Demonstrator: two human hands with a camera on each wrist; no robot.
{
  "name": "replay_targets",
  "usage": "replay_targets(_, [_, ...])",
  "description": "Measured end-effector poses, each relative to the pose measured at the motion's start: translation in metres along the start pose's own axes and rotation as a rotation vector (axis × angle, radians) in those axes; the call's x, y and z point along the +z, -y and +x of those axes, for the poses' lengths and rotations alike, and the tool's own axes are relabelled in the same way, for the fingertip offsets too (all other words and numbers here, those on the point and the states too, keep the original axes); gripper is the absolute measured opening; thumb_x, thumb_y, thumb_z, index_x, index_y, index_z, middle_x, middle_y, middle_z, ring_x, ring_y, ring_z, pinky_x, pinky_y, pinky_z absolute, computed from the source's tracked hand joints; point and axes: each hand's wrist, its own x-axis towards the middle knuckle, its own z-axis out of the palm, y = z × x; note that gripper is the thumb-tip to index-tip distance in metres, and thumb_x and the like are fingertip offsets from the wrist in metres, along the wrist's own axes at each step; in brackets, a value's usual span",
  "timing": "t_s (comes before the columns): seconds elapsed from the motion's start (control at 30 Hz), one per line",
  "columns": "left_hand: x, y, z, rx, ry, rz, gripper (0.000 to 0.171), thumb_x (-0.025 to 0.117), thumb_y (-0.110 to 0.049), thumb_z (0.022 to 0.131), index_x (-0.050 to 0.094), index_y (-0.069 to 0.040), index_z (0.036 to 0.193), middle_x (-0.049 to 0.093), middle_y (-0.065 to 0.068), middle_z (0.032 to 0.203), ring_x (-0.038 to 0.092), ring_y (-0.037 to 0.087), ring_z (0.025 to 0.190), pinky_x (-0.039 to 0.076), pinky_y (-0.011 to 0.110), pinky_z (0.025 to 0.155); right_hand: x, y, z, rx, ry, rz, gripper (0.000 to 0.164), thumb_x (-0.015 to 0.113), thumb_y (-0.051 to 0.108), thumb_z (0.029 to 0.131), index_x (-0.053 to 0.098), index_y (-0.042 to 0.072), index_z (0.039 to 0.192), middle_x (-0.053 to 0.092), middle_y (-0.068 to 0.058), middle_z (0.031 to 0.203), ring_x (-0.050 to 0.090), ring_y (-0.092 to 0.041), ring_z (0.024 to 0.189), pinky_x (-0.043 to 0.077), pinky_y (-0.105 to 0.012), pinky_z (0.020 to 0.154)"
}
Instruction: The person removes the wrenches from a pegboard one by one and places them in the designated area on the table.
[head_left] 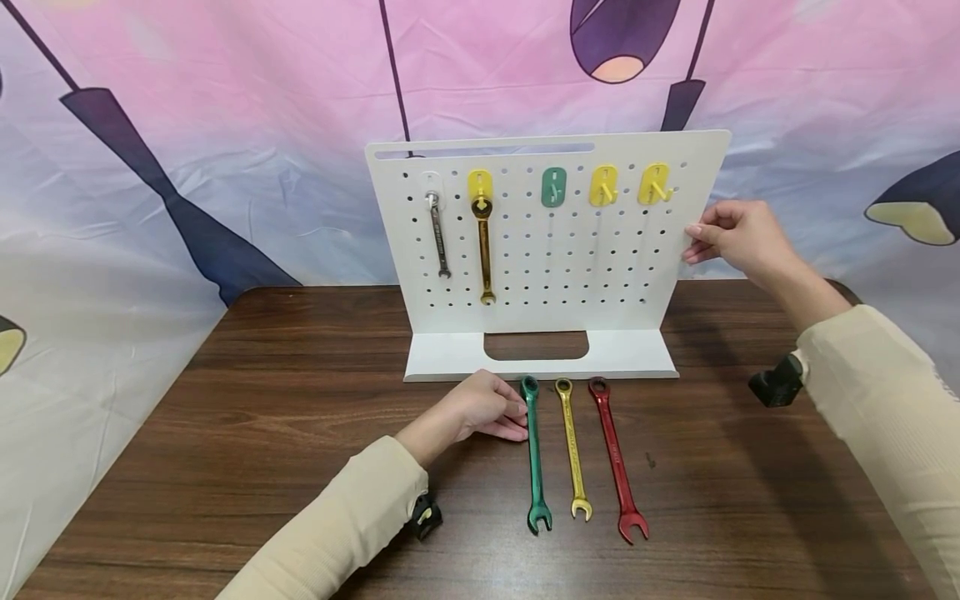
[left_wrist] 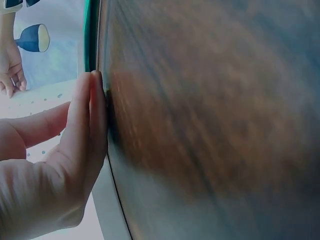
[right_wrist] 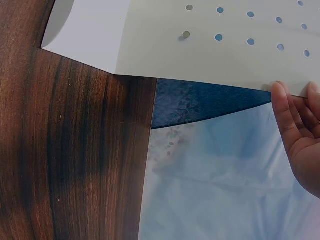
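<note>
In the head view a white pegboard [head_left: 540, 317] stands on the table, and my right hand [head_left: 738, 237] pinches its right edge. The right wrist view has this hand [right_wrist: 300, 135] with its fingertips at the board's edge. My left hand [head_left: 487, 408] is low beside a green wrench [head_left: 535, 458], fingertips right at its left side near the ring end. Its fingers [left_wrist: 82, 120] are straight in the left wrist view, meeting the green wrench [left_wrist: 90, 35]. To the right lie a gold-yellow wrench [head_left: 573, 454] and a red wrench [head_left: 617, 462], open ends toward me.
A small silver wrench [head_left: 439, 242] and a bronze-gold wrench [head_left: 485, 254] hang from hooks on the board. One green hook [head_left: 553, 188] and two yellow hooks, at centre [head_left: 603, 185] and right [head_left: 655, 183], bear nothing. Behind the brown table [head_left: 300, 400] hangs a patterned cloth [head_left: 262, 167].
</note>
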Motion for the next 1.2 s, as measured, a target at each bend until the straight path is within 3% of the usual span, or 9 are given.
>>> replay_targets(1.2, [-0.017, -0.015, 0.000, 0.046, -0.032, -0.033, 0.022, 0.053, 0.004, 0.088, 0.054, 0.011, 0.110, 0.063, 0.022, 0.091, 0.063, 0.020, 0.068, 0.058, 0.035, 0.068, -0.001, 0.001, -0.002, -0.002, 0.012, -0.027, 0.024, 0.058, 0.014, 0.090, 0.056, -0.010, 0.088, 0.065, 0.001, 0.065, 0.065, -0.013, 0.058, 0.057, -0.024, 0.061])
